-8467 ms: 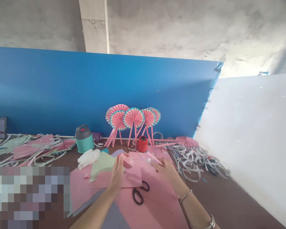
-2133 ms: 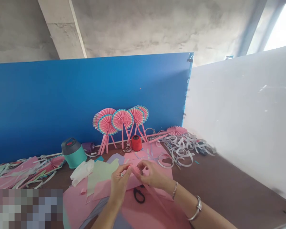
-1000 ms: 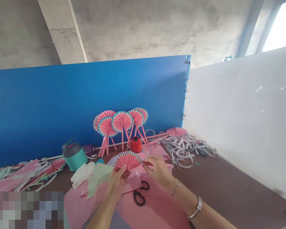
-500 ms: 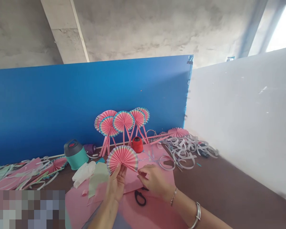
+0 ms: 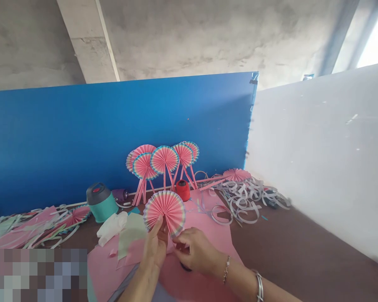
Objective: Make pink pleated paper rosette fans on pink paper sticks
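A pleated pink paper fan [image 5: 164, 207] with a pale striped rim is spread into a nearly full circle in front of me. My left hand [image 5: 157, 243] pinches it near its centre, thumb on the near face. At its lower right edge, my right hand [image 5: 195, 249] has its fingers closed on the end of the fan. Under the right hand lies a pair of black scissors [image 5: 185, 266], mostly covered. Pink paper sheets [image 5: 212, 230] spread beneath both hands.
Several finished pink fans [image 5: 164, 160] lean on the blue partition [image 5: 82, 134]. A red thread spool [image 5: 182, 191], a teal container [image 5: 102, 203], and crumpled white material [image 5: 112, 227] stand behind. Curled paper strips [image 5: 242, 199] lie right; more scraps [image 5: 34, 230] lie left.
My right hand has swung down and left with the fan's edge, opening the fan from about a half circle to nearly full. The scissors are now mostly covered.
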`<action>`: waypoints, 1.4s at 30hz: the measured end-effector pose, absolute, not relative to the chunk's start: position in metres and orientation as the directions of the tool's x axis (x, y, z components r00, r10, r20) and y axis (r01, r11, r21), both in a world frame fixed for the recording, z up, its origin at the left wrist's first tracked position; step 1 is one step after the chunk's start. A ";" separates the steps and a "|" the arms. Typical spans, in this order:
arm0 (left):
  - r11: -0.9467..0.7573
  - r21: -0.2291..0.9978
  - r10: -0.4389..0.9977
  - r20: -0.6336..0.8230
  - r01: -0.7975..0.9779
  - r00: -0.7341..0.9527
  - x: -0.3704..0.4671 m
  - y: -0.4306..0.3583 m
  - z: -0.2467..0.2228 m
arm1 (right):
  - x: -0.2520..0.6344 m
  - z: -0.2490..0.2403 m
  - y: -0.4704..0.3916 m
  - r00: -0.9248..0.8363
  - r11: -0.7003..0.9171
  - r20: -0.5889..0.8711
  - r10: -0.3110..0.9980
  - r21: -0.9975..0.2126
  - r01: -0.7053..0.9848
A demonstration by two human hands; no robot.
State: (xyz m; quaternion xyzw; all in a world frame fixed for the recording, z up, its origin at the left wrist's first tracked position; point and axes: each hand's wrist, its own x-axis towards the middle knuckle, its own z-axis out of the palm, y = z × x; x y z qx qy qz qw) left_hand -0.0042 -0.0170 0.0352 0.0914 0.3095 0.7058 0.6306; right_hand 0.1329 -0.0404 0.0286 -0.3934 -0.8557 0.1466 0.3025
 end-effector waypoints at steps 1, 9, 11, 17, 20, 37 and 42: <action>-0.004 0.554 0.948 -0.264 -0.833 -0.180 -0.004 -0.018 0.035 | 0.133 0.029 -0.042 -0.524 0.662 0.406 0.748 -0.500 0.558; -0.034 0.538 0.948 -0.250 -0.842 -0.198 -0.006 -0.015 0.035 | 0.136 0.027 -0.038 -0.393 0.416 0.271 0.879 -0.839 0.352; -0.064 0.520 0.950 -0.230 -0.852 -0.211 -0.007 -0.015 0.036 | 0.137 0.027 -0.033 -0.245 0.258 0.187 0.952 -0.917 0.303; -0.086 0.523 0.956 -0.195 -0.848 -0.217 -0.005 -0.016 0.037 | 0.144 0.028 -0.021 -0.130 0.163 0.133 0.983 -0.952 0.258; -0.076 0.578 0.966 -0.158 -0.812 -0.203 -0.007 -0.015 0.033 | 0.152 0.032 -0.019 -0.109 0.278 0.256 0.960 -0.859 0.430; -0.118 0.982 0.857 0.175 0.145 -0.485 -0.034 0.007 0.000 | 0.189 0.024 0.010 -0.170 0.242 0.293 0.941 -0.230 0.943; -0.257 0.896 0.853 0.386 0.362 -0.350 -0.031 0.002 0.006 | 0.180 0.025 0.001 -0.236 0.349 0.420 0.876 -0.217 0.912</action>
